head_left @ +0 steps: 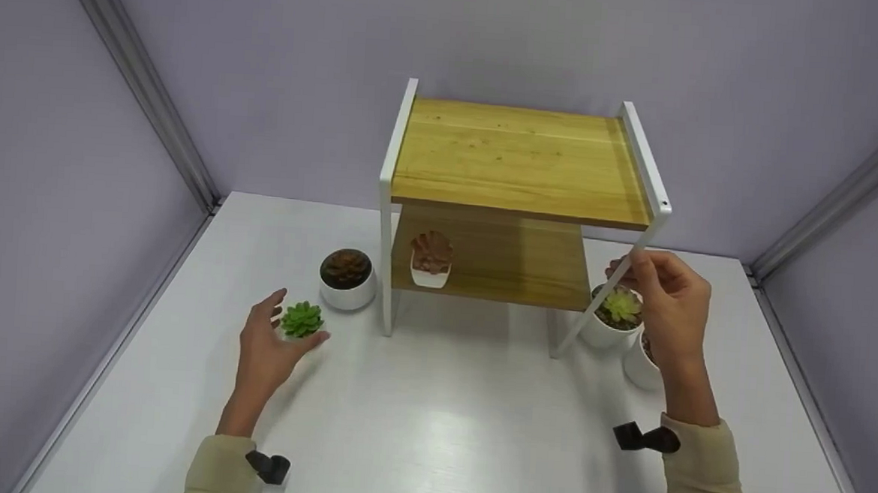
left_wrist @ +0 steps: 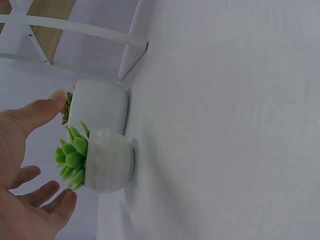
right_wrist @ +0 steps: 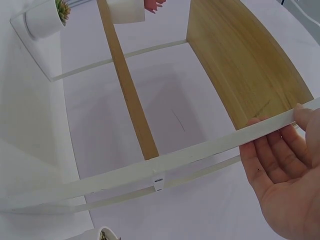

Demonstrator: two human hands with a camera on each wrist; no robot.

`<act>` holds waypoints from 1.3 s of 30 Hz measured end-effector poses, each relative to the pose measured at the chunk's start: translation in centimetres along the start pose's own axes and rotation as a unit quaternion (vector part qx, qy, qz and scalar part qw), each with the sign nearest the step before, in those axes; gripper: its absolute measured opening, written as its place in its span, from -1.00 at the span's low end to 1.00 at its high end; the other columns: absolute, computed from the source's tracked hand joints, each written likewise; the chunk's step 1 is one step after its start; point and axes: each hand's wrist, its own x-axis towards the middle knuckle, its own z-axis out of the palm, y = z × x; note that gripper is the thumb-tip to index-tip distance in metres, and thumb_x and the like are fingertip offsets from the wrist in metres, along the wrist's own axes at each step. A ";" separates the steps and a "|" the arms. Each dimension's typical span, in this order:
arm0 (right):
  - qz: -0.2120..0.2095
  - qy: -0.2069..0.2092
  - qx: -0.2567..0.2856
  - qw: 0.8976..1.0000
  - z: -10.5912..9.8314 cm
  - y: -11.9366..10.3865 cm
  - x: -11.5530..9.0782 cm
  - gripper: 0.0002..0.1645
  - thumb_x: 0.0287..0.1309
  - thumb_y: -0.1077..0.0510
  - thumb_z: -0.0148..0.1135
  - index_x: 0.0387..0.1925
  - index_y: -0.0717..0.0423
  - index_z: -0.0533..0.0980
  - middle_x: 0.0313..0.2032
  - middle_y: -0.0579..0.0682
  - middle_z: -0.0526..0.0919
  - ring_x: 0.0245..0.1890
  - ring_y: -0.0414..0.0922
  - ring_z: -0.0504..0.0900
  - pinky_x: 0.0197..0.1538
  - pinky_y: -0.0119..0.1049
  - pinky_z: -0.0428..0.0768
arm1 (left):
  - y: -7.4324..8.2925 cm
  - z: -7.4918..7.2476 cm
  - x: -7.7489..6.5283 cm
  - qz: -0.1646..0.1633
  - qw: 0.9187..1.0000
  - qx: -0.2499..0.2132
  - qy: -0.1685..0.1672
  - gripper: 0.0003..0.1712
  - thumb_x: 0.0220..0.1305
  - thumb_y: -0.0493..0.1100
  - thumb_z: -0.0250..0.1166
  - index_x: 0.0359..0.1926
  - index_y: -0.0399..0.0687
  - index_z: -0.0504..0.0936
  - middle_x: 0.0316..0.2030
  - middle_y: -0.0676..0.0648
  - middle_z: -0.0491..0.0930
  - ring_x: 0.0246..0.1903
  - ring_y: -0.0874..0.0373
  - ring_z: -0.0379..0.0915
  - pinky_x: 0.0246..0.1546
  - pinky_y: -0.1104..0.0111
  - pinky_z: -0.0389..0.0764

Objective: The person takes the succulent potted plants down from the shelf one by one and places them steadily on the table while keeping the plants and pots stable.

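My left hand (head_left: pixel 266 352) is spread around a small potted green succulent (head_left: pixel 302 320), thumb on one side and fingers on the other. In the left wrist view, a gap shows between that hand and its white pot (left_wrist: pixel 110 161). My right hand (head_left: pixel 672 307) holds a front leg of the two-tier wooden shelf (head_left: pixel 519 160). The right wrist view has the thumb on one side of the white leg (right_wrist: pixel 210 147) and the fingers behind it. A reddish succulent in a white pot (head_left: pixel 430 277) stands at the left of the lower tier.
A white pot with a dark brownish plant (head_left: pixel 346 296) stands left of the shelf. Right of it, a pot with a yellow-green succulent (head_left: pixel 621 307) and another white pot (head_left: pixel 639 366) stand close to my right hand. Walls surround the white table (head_left: pixel 429 441).
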 end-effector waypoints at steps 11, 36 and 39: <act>-0.002 -0.004 0.006 1.000 -0.2 -0.1 -0.1 -0.63 0.46 0.10 0.30 -0.13 0.42 0.67 -0.30 0.01 0.84 -0.25 -0.13 0.83 -0.08 -0.37 0.79 | 2.9 -0.5 -1.0 0.034 0.999 0.010 0.019 0.10 0.13 -0.02 0.65 0.55 -0.23 0.26 0.48 -0.32 0.32 0.49 -0.30 0.23 0.51 -0.16 0.34; -0.011 -0.014 0.015 1.000 -0.2 0.0 -0.1 -0.62 0.47 0.14 0.29 -0.12 0.50 0.63 -0.31 0.00 0.84 -0.27 -0.15 0.84 -0.09 -0.36 0.80 | 9.1 -0.3 -3.2 0.113 0.993 -0.014 0.023 -0.05 0.07 -0.15 0.68 0.44 -0.23 0.44 0.34 -0.25 0.44 0.42 -0.17 0.38 0.43 -0.04 0.51; -0.012 -0.014 0.025 1.000 -0.2 0.0 -0.1 -0.62 0.46 0.15 0.30 -0.11 0.52 0.63 -0.31 0.02 0.84 -0.27 -0.14 0.84 -0.09 -0.37 0.79 | 9.7 -0.3 -3.4 0.121 0.992 -0.013 0.021 -0.06 0.08 -0.15 0.67 0.44 -0.23 0.46 0.35 -0.26 0.43 0.40 -0.19 0.41 0.40 -0.05 0.54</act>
